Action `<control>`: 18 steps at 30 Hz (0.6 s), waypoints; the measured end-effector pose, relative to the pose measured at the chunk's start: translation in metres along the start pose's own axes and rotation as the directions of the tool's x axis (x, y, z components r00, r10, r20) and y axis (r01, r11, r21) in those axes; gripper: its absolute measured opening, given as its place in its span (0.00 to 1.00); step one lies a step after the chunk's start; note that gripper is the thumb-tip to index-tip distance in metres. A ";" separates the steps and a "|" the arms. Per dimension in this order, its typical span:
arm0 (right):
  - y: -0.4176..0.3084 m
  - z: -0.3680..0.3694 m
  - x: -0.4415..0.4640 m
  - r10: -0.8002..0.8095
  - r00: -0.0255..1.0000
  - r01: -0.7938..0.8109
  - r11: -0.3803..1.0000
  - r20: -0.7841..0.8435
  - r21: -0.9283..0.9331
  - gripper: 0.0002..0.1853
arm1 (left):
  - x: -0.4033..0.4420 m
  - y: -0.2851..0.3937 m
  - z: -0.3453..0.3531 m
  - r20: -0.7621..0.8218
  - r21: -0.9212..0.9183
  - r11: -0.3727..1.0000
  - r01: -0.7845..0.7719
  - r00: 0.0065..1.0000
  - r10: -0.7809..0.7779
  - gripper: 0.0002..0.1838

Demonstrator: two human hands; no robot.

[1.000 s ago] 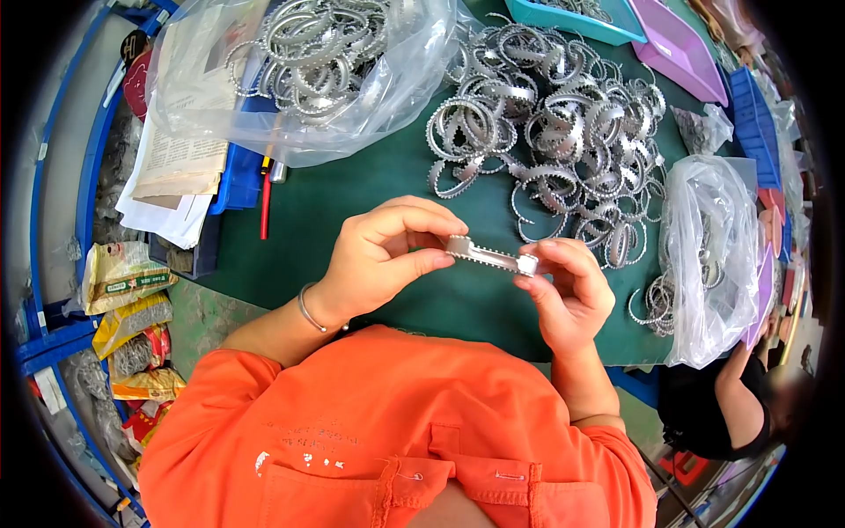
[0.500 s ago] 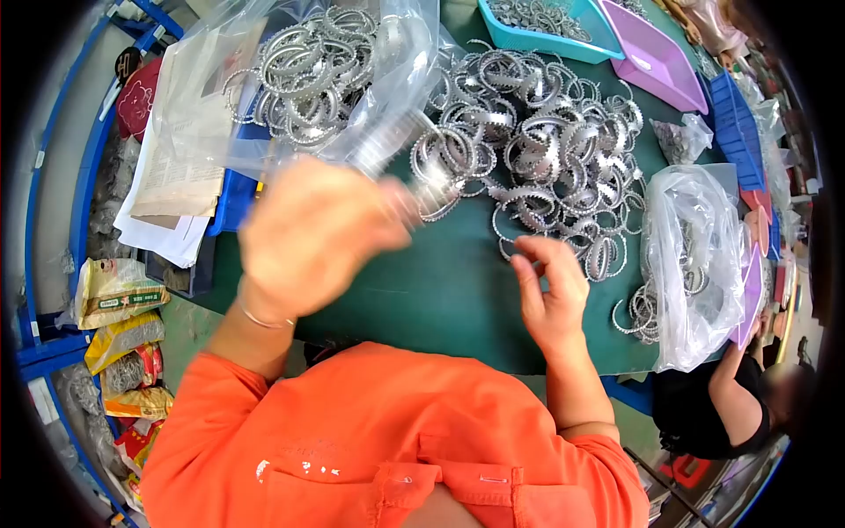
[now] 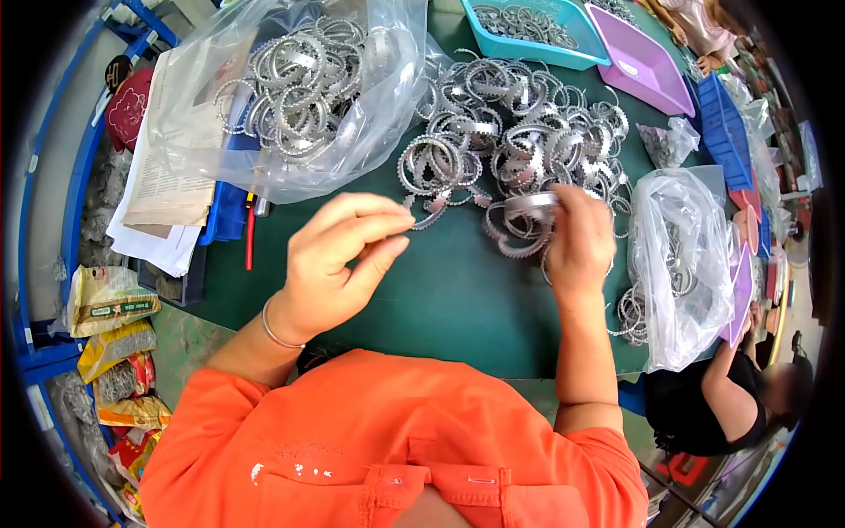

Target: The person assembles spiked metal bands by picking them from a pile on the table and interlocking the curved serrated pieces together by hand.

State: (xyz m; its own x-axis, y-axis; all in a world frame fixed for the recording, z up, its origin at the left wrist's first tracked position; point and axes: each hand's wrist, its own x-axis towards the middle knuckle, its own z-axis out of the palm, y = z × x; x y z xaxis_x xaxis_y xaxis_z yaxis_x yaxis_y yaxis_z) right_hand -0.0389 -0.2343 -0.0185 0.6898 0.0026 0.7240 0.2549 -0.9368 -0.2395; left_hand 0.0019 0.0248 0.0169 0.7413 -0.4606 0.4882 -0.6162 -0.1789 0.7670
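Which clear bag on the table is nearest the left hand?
The large one, holding rings and overlapping the papers; the others lie beyond the right hand.

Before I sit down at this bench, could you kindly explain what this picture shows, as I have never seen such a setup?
There is no robot here: these are a person's bare hands, seen by a camera worn on that person's head, looking forward and down. The green tabletop bears a loose pile of silver toothed metal rings. A large clear plastic bag of similar rings lies to the left, with a turquoise plastic bin and a purple plastic tray beyond the pile. The right hand appears to hold one shiny metal ring, slightly blurred; the left hand shows nothing in its grasp.
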 end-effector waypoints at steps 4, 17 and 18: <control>-0.030 -0.037 0.022 -0.218 0.959 0.213 0.976 -0.180 -0.048 0.15 | -0.013 -0.008 0.007 0.140 -0.060 0.992 0.108 0.985 -0.099 0.13; -0.062 0.015 -0.008 -0.058 0.984 -0.059 0.782 0.166 0.620 0.11 | -0.023 -0.018 0.023 0.227 -0.062 0.967 0.247 0.947 -0.227 0.17; -0.063 0.013 -0.012 0.073 0.965 -0.233 0.685 0.253 0.690 0.11 | -0.024 -0.020 0.023 0.212 -0.061 0.976 0.208 0.958 -0.191 0.15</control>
State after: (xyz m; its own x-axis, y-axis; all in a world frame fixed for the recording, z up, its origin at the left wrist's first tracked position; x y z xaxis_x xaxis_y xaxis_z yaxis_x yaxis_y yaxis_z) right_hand -0.0538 -0.1708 -0.0205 0.8557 0.0224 0.5170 0.4814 -0.4008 -0.7795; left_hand -0.0094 0.0190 -0.0197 0.7717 -0.5917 0.2333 -0.4315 -0.2177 0.8754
